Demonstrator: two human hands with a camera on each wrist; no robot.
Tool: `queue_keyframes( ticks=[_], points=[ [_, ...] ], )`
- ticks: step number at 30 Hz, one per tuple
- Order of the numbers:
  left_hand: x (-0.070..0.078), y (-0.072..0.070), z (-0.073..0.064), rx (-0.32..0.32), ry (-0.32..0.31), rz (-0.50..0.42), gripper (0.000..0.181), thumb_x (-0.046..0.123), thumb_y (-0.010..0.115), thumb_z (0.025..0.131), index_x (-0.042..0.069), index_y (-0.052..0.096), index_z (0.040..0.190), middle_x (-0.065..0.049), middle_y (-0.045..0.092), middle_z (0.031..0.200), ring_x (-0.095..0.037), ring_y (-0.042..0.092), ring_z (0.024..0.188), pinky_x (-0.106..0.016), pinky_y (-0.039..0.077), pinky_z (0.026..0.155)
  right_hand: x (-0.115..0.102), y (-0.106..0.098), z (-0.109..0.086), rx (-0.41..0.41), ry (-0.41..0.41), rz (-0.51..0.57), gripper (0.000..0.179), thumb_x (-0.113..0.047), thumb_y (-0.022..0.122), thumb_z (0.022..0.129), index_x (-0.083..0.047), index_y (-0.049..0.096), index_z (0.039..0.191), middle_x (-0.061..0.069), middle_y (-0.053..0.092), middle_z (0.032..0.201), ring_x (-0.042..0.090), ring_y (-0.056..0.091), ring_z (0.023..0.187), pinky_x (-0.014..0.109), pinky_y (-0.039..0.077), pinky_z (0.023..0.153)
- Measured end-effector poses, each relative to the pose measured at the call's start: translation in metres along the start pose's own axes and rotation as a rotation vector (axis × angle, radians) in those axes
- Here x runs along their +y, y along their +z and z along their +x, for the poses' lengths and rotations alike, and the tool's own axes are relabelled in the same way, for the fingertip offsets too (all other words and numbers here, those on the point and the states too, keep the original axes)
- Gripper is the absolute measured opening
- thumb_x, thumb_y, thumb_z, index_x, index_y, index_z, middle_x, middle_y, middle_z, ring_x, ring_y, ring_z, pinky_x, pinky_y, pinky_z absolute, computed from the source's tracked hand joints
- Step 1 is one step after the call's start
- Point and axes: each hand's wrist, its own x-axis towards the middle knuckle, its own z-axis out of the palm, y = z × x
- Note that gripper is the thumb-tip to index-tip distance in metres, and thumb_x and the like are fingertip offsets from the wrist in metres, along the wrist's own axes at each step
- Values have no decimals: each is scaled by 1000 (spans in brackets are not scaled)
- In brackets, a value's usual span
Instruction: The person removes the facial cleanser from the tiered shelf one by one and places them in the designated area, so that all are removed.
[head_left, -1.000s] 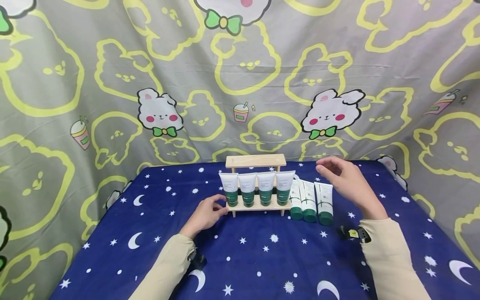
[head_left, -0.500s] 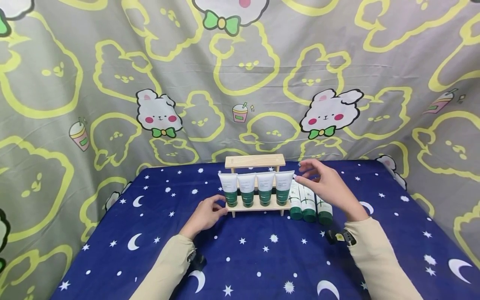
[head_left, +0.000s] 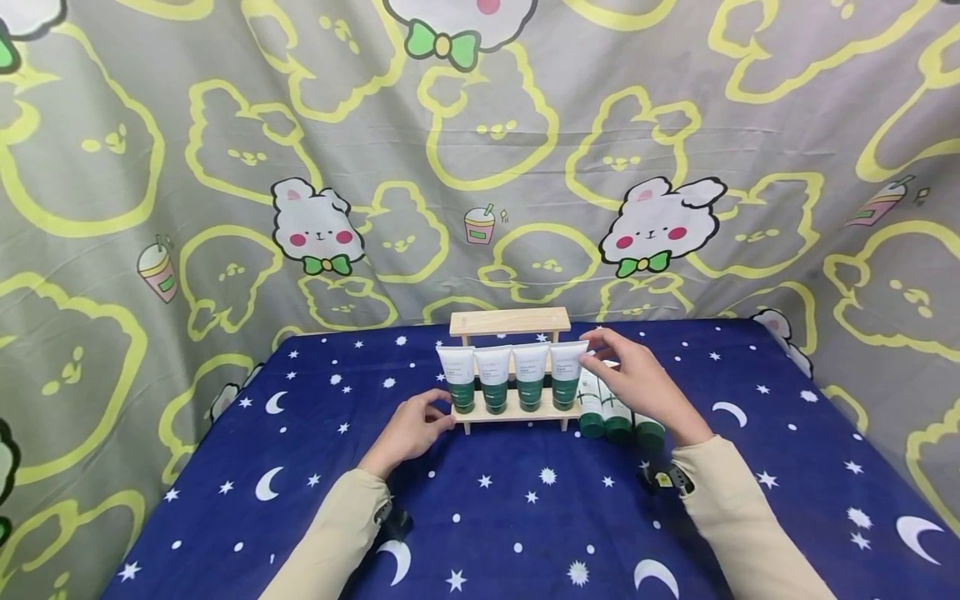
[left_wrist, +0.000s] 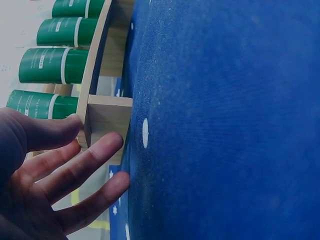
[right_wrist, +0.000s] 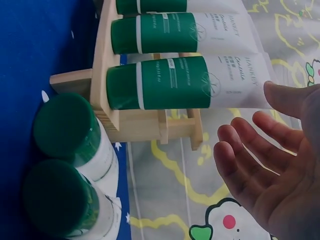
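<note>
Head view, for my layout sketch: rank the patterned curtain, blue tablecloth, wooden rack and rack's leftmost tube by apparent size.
1. Patterned curtain
2. Blue tablecloth
3. Wooden rack
4. Rack's leftmost tube

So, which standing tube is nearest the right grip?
The rightmost standing tube: the right grip is at its top corner; the three others stand farther left.

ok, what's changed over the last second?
The right hand's grip moved left and slightly down, from near the rightmost lying tube to the top corner of the rightmost standing tube. Nothing visibly lifted or let go. Left hand stays at the left end of the wooden rack; four standing tubes and three lying tubes stay put.
</note>
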Motion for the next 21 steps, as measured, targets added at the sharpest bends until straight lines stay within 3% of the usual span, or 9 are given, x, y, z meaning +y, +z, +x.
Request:
queue_keyframes(
  ticks=[5, 21],
  points=[
    [1, 0, -1, 4, 11, -4, 27, 12, 71, 96, 7, 66, 122, -2, 77, 85, -16, 70, 77, -30, 50, 70, -1, 5, 1, -2, -5, 15, 36, -31, 63, 103, -11, 58, 133, 11, 67, 116, 33, 68, 112, 42, 53, 81],
    [0, 0, 0, 9, 20, -1, 27, 11, 72, 95, 7, 66, 121, -2, 77, 84, -15, 69, 76, -30, 50, 69, -3, 17, 2, 3, -41, -1, 25, -15, 66, 101, -10, 59, 125, 12, 70, 108, 32, 69, 107, 50, 57, 87]
  ],
)
